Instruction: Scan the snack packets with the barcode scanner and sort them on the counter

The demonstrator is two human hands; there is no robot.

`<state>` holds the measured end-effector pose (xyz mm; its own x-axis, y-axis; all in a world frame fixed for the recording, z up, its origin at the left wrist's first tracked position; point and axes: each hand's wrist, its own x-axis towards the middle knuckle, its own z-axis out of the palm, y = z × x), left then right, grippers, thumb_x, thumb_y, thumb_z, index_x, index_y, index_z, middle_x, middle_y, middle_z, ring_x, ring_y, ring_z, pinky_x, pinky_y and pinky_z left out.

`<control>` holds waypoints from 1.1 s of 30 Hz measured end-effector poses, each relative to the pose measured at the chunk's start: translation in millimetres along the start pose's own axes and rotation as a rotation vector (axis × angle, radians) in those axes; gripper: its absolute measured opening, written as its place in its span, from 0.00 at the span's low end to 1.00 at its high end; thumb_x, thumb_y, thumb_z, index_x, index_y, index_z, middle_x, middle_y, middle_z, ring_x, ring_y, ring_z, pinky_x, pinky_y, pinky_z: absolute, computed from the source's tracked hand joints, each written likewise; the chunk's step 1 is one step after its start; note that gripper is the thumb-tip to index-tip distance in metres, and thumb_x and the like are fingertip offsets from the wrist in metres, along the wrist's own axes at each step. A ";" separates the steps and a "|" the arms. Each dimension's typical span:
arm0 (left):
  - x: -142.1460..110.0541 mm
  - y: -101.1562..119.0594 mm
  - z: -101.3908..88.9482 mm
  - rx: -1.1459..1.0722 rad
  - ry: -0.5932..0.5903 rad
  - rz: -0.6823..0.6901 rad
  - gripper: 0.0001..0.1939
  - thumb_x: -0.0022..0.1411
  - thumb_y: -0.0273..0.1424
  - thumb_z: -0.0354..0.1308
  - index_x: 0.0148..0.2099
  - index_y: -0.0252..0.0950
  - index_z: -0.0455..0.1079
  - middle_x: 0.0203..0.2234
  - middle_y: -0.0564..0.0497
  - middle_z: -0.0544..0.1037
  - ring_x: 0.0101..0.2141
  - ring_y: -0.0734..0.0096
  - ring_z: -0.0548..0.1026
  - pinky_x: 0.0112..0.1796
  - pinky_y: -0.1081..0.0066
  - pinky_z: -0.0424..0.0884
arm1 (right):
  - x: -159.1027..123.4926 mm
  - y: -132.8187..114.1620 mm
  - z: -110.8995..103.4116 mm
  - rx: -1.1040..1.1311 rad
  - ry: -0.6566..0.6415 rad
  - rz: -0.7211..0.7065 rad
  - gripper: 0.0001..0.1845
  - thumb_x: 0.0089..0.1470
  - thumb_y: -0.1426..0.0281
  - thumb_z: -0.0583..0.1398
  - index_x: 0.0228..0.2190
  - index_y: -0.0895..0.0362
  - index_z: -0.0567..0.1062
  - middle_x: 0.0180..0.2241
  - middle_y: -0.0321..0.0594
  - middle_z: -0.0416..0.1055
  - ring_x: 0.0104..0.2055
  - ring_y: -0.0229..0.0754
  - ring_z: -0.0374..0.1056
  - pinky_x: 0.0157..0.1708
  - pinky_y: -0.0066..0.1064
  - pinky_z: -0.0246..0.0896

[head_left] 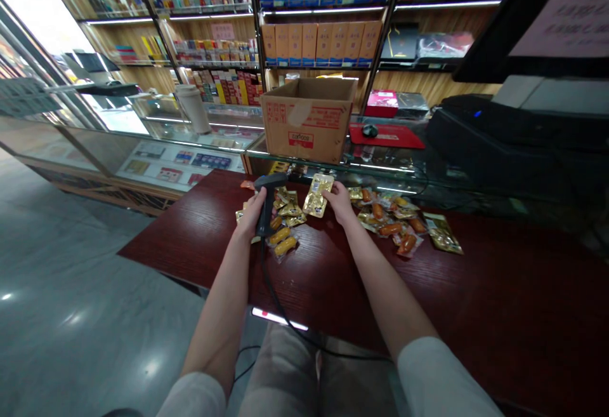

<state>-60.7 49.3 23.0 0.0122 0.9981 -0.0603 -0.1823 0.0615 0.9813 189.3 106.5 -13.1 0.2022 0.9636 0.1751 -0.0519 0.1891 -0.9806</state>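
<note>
My left hand (252,215) is wrapped round the handle of a black corded barcode scanner (267,204), its head tilted over the dark red table. Between the fingers of my right hand (339,201) is a flat gold snack packet (318,195), held up just right of the scanner. Under and beside the scanner lies a pile of gold packets (291,207), with clear-wrapped yellow sausages (283,242) at its front. To the right of my right hand spreads a second pile of wrapped orange-brown sausages (390,228) and gold packets. One larger gold packet (443,233) lies at that pile's right end.
An open cardboard box (304,125) stands on the glass counter behind the table (190,230). A mouse (370,130) rests on a red mat, with a black machine (495,144) further right. The scanner cable (273,290) hangs over the front edge, near a lit phone-like screen (280,319).
</note>
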 end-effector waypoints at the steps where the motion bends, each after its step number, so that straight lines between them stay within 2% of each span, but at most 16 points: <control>1: -1.2 -0.5 1.9 0.012 -0.034 -0.005 0.35 0.57 0.62 0.59 0.44 0.31 0.77 0.16 0.51 0.72 0.16 0.72 0.69 0.18 0.73 0.60 | 1.0 -0.8 -1.9 -0.012 0.018 -0.047 0.19 0.39 0.62 0.65 0.35 0.54 0.69 0.38 0.41 0.77 0.43 0.47 0.73 0.47 0.42 0.69; 4: -6.2 -0.8 9.6 0.038 -0.123 -0.010 0.36 0.57 0.61 0.60 0.45 0.31 0.78 0.16 0.51 0.72 0.16 0.71 0.68 0.19 0.73 0.60 | 1.7 -1.5 -2.7 -0.059 0.029 -0.127 0.17 0.40 0.62 0.63 0.34 0.54 0.70 0.37 0.42 0.77 0.43 0.48 0.72 0.48 0.41 0.68; 10: -8.3 -6.0 21.2 0.032 -0.245 -0.012 0.35 0.58 0.61 0.58 0.44 0.31 0.77 0.15 0.51 0.70 0.17 0.72 0.67 0.19 0.72 0.60 | -2.3 1.2 1.8 -0.122 -0.016 -0.154 0.15 0.42 0.62 0.62 0.34 0.54 0.70 0.36 0.41 0.76 0.40 0.47 0.72 0.45 0.39 0.68; 15: -8.1 -10.1 25.5 0.044 -0.254 -0.012 0.33 0.59 0.60 0.58 0.41 0.31 0.76 0.15 0.51 0.70 0.16 0.73 0.67 0.19 0.73 0.59 | -3.0 3.2 4.4 -0.193 -0.026 -0.161 0.13 0.43 0.64 0.58 0.34 0.54 0.70 0.36 0.42 0.76 0.39 0.47 0.72 0.44 0.38 0.68; 19: -8.2 -8.7 25.1 0.041 -0.181 -0.006 0.35 0.57 0.62 0.59 0.42 0.32 0.76 0.15 0.51 0.70 0.16 0.73 0.66 0.18 0.73 0.59 | 1.0 -2.3 0.9 -0.213 -0.071 -0.184 0.14 0.44 0.64 0.59 0.36 0.54 0.70 0.37 0.42 0.76 0.41 0.47 0.73 0.43 0.38 0.69; 21: -6.8 -6.5 21.8 0.033 -0.125 -0.010 0.35 0.57 0.62 0.59 0.42 0.32 0.76 0.15 0.51 0.71 0.15 0.73 0.67 0.17 0.73 0.59 | 5.3 -10.1 -9.6 -0.300 -0.029 -0.188 0.18 0.45 0.66 0.60 0.41 0.54 0.70 0.37 0.42 0.76 0.38 0.47 0.73 0.42 0.38 0.69; 24: -3.7 -1.1 12.8 0.016 -0.062 -0.015 0.33 0.58 0.60 0.60 0.43 0.32 0.76 0.16 0.51 0.72 0.16 0.74 0.68 0.17 0.75 0.61 | 12.2 -24.8 -38.1 -0.553 0.121 -0.194 0.27 0.47 0.71 0.59 0.51 0.55 0.67 0.37 0.43 0.76 0.37 0.49 0.73 0.43 0.41 0.68; 29: 0.2 11.0 -7.3 -0.012 0.054 -0.020 0.28 0.59 0.53 0.64 0.44 0.30 0.74 0.16 0.53 0.72 0.15 0.75 0.68 0.18 0.75 0.64 | 15.0 -34.4 -88.7 -0.914 0.317 -0.175 0.25 0.53 0.76 0.54 0.54 0.60 0.66 0.46 0.56 0.73 0.50 0.56 0.70 0.52 0.47 0.64; 33: -0.8 18.7 -21.7 -0.024 0.210 -0.029 0.21 0.62 0.46 0.64 0.42 0.30 0.72 0.17 0.53 0.74 0.16 0.75 0.69 0.19 0.76 0.67 | 13.9 -32.4 -102.7 -1.045 0.440 -0.179 0.31 0.52 0.78 0.55 0.59 0.63 0.61 0.57 0.64 0.64 0.60 0.60 0.63 0.58 0.53 0.58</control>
<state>-85.4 49.7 37.4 -0.1868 0.9741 -0.1274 -0.2082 0.0875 0.9742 294.2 94.4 12.1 0.4598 0.7500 0.4755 0.8076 -0.1305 -0.5751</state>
